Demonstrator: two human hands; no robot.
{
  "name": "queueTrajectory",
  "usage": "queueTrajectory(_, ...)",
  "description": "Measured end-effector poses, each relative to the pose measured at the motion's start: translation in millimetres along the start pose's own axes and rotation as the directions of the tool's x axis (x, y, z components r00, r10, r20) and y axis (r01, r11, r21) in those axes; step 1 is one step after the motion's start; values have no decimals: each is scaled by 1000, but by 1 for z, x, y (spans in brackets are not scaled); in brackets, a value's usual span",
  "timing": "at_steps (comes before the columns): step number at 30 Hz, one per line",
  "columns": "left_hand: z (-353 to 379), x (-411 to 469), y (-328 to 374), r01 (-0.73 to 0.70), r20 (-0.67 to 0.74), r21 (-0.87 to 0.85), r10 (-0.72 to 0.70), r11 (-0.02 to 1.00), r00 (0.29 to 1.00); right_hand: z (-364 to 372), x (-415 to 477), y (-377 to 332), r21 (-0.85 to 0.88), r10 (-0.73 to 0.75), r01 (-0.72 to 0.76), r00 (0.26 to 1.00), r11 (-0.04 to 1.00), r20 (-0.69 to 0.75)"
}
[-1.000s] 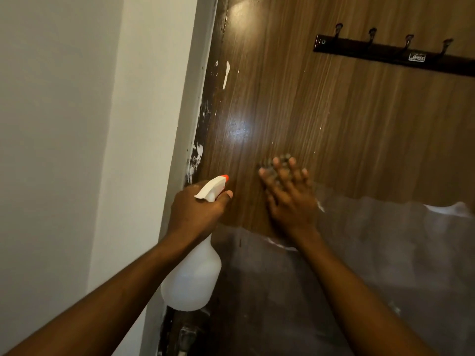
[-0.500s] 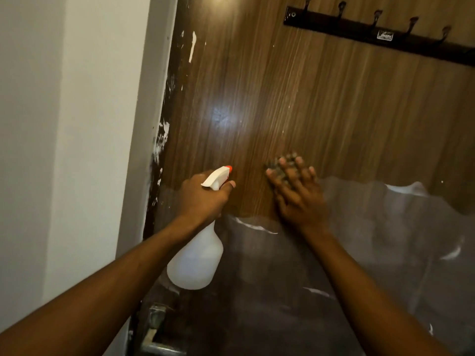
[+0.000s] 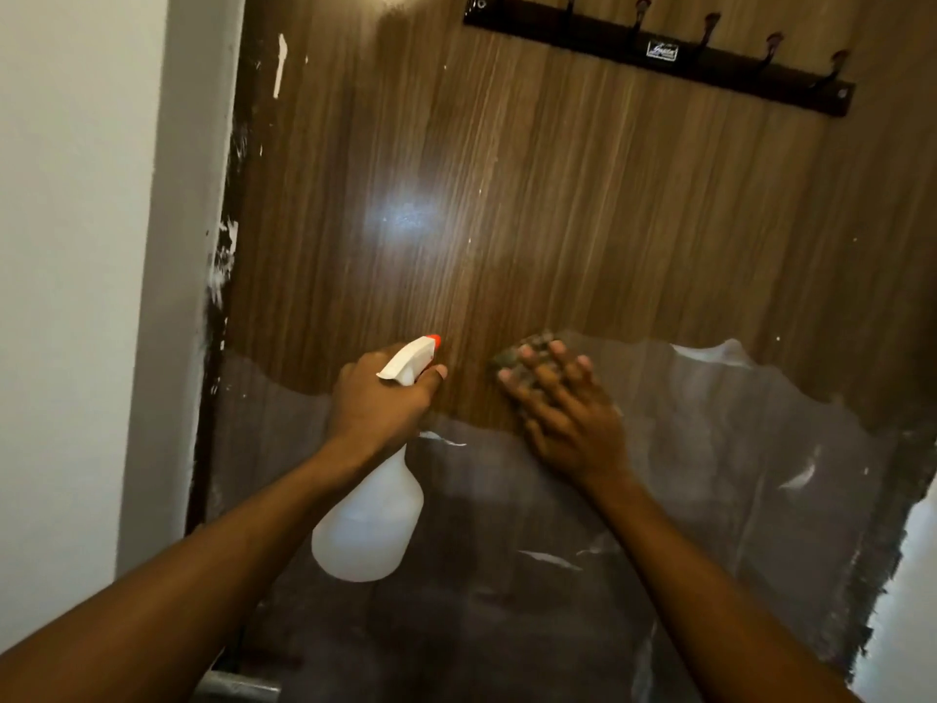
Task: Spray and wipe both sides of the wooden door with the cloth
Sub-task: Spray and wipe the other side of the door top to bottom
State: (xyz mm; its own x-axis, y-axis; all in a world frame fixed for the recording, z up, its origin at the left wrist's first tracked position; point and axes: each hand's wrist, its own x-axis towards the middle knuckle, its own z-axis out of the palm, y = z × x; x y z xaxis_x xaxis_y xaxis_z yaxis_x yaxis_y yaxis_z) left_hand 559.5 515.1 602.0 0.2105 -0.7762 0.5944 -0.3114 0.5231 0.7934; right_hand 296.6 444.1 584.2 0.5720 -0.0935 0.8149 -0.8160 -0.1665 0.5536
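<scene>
In the head view, the left hand (image 3: 377, 403) grips the neck of a white spray bottle (image 3: 370, 525), whose orange-tipped nozzle points at the wooden door (image 3: 557, 195). Just beside it, the right hand (image 3: 568, 413) presses a dark cloth (image 3: 527, 347) flat against the door with its fingers spread. Clear plastic film (image 3: 735, 449) covers the door below both hands. Above the right hand hangs a dark hook rack (image 3: 583, 33); the script on its small white label (image 3: 661, 50) is too small to read.
</scene>
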Motion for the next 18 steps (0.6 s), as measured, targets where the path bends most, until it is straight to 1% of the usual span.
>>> queueTrajectory(1,7,-1,2,1,4,0,-1,1000,1000,-7,3,18,-16,100,-100,995,995,-21)
queueTrajectory(3,19,-2,11,-4,3,-3,4,1000,1000,-12,29,39,-27,279,-281,959,959,-55)
queueTrajectory(4,26,-2,15,0,6,0,0,1000,1000,-12,44,40,-31,321,-324,945,946,-63)
queueTrajectory(5,31,-2,20,7,12,5,-7,1000,1000,-9,59,34,-28,326,-328,943,944,-58)
queueTrajectory(6,38,-2,24,8,17,8,-8,1000,1000,-5,66,26,-16,291,-293,955,956,-50)
queueTrajectory(7,44,-3,28,3,18,9,-4,1000,1000,0,66,17,2,224,-224,974,975,-43)
queueTrajectory(9,56,-6,37,-10,17,5,10,1000,1000,8,44,5,52,48,-47,999,998,-20)
queueTrajectory(10,60,-10,40,-19,24,-8,19,1000,1000,6,25,4,68,-26,26,1000,997,2)
queueTrajectory(11,64,-14,43,-29,41,-20,30,999,999,4,5,8,65,-71,69,997,995,28)
queueTrajectory(13,69,-22,43,-41,66,-47,44,998,997,-5,-29,26,31,-91,89,994,996,53)
queueTrajectory(15,73,-26,42,-43,85,-66,48,997,995,-15,-49,54,-5,-23,24,999,1000,42)
queueTrajectory(17,76,-27,43,-57,101,-72,64,996,993,-24,-46,81,-44,144,-144,990,989,4)
queueTrajectory(18,78,-25,45,-65,105,-79,73,995,992,-27,-35,91,-43,249,-250,968,967,-21)
